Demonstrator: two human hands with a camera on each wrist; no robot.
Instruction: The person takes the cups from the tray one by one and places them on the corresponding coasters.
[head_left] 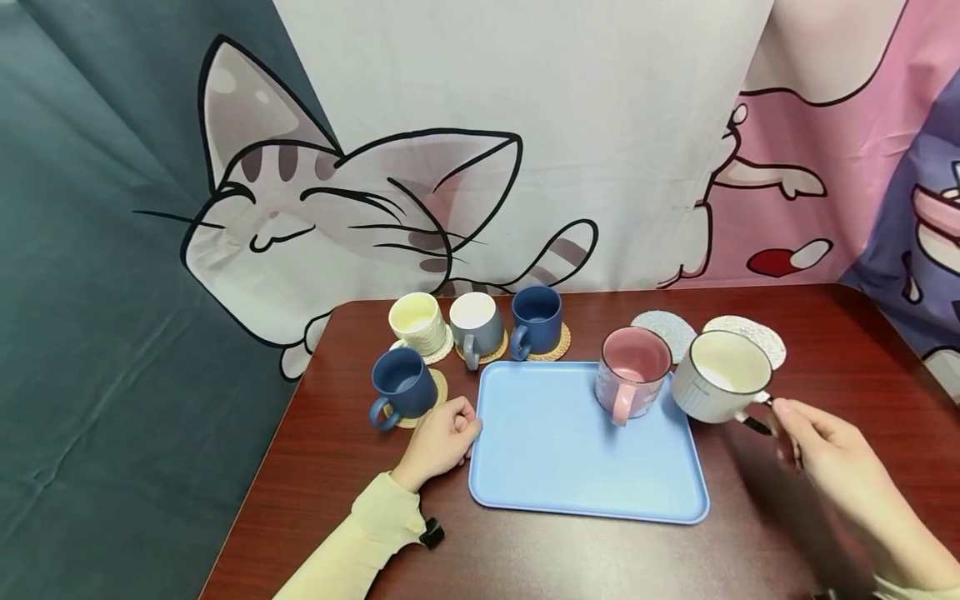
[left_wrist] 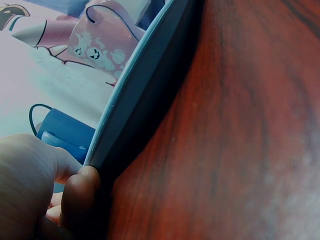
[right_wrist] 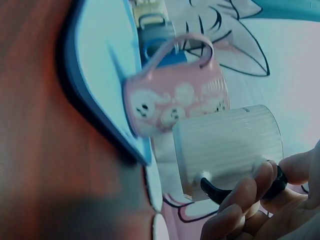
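Observation:
My right hand (head_left: 832,450) grips the black handle of a white ribbed mug (right_wrist: 230,150), held just off the right edge of a blue tray (head_left: 577,450). The mug looks raised and slightly tilted. On the tray's right back part stands a pink mug (head_left: 634,375), its handle toward me and pale ghost figures on its side. My left hand (head_left: 441,437) pinches the tray's left rim between thumb and fingers, seen close in the left wrist view. Just left of that hand is a navy mug (head_left: 403,382), partly on a woven coaster (head_left: 437,400).
Behind the tray stand a pale yellow mug (head_left: 418,325), a grey mug (head_left: 477,329) and another navy mug (head_left: 537,321), each on a coaster. A grey round coaster (head_left: 663,327) and a white one (head_left: 765,337) lie at the back right. A cat-printed cloth (head_left: 540,83) hangs behind the table.

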